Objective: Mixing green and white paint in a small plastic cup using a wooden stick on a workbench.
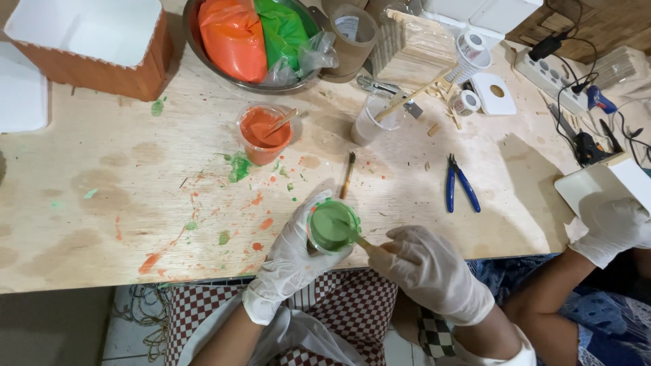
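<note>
Paint-spattered plywood table [102, 203] carries the work. At its near edge the left hand [291, 261] is wrapped around a cup of green paint [332, 227]; the right hand [427, 268] pinches a stirring stick [361, 241]. Slow stirring, cup upright, should avoid splashes.

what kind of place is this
Likely a home craft workbench: a paint-spattered plywood table, cups of green paint and orange paint, stacked craft sticks, and blue pliers.
</note>
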